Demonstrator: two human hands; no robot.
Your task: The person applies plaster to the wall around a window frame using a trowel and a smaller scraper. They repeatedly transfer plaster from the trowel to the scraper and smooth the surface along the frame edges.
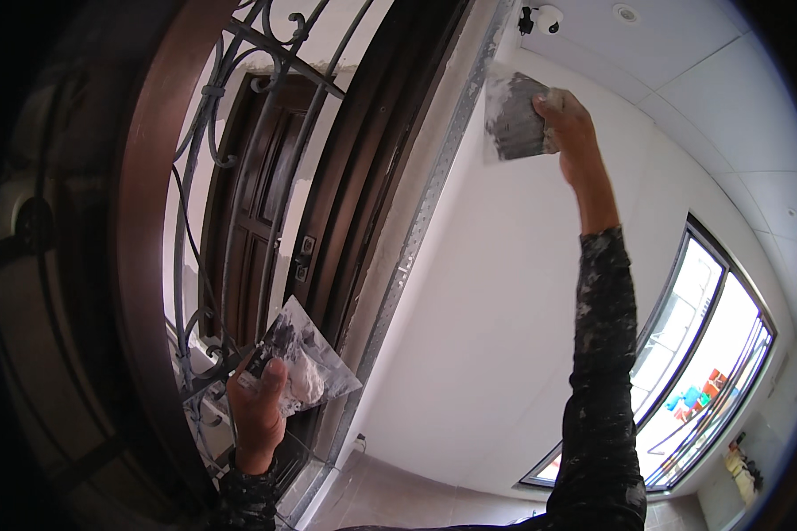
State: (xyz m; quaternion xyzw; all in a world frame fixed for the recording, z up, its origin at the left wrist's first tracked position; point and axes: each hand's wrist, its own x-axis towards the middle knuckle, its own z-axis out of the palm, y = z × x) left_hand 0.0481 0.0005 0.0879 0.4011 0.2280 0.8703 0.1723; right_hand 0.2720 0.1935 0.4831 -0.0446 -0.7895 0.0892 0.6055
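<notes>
My left hand (259, 398) is closed round a plaster board (323, 350), a flat metal plate with a lump of white plaster (305, 380) on it, low beside the dark door frame. High up on the right, my right arm is stretched out. My right hand (568, 124) grips a wide putty knife (521, 115), its grey blade smeared with white and slightly blurred. That blade is against or very near the white wall beside a perforated metal corner bead (407, 252). The corner bead runs along the wall edge next to the door frame.
Curled iron grillwork (230, 159) and a brown panelled door (261, 186) stand at the left. The dark wooden frame (363, 159) carries a lock plate. A window (700, 345) is on the right; a small camera (547, 19) hangs near the ceiling.
</notes>
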